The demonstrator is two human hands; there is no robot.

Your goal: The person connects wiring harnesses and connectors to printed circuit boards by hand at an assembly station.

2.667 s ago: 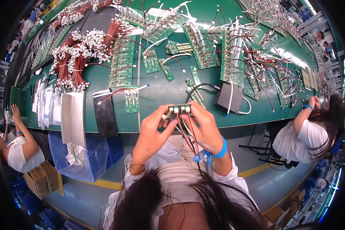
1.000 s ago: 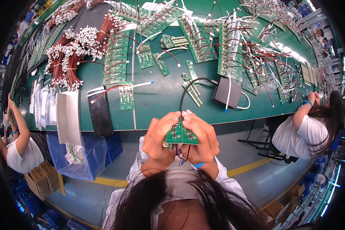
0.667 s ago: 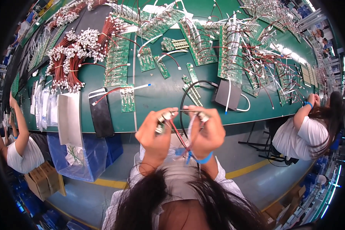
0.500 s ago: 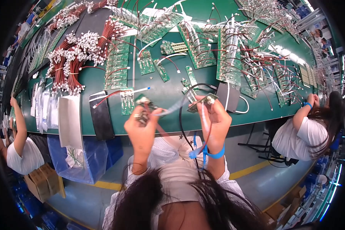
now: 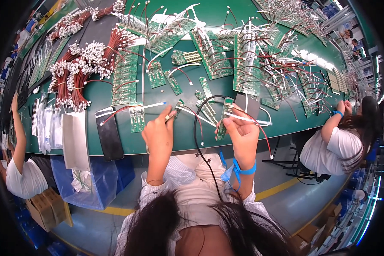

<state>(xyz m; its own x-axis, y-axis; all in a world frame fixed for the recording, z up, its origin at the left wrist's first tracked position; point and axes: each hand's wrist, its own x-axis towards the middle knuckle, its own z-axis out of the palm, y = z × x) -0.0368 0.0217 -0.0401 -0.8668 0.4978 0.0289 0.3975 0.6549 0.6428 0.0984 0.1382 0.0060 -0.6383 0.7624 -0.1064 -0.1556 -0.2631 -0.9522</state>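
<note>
My left hand [image 5: 159, 135] pinches a small green circuit board [image 5: 178, 109] between thumb and fingers, its index finger stretched along the edge. A white sleeve and a thin red-and-black wire hang from that board. In my right hand [image 5: 243, 135] a long narrow circuit board [image 5: 224, 121] stands nearly upright; a white sleeve and a dark red wire with a white plug trail from it to the right. Both boards are held above the table's near edge, apart from each other. A blue wrist strap [image 5: 246, 169] circles my right wrist. Between my hands, loose narrow boards [image 5: 206, 108] lie on the table.
Left stand bundles of red wires with white plugs [image 5: 70, 81], a grey tray [image 5: 75, 141] and a black flat case [image 5: 110, 135]. Wired board panels [image 5: 247, 64] cover the table's far side. A black cable [image 5: 196, 132] curves between my hands. Co-workers sit left and right.
My hands have turned the two boards. The right board now stands upright, its wire swung out to the right; the left board has shifted right, with its wire hanging toward the middle.
</note>
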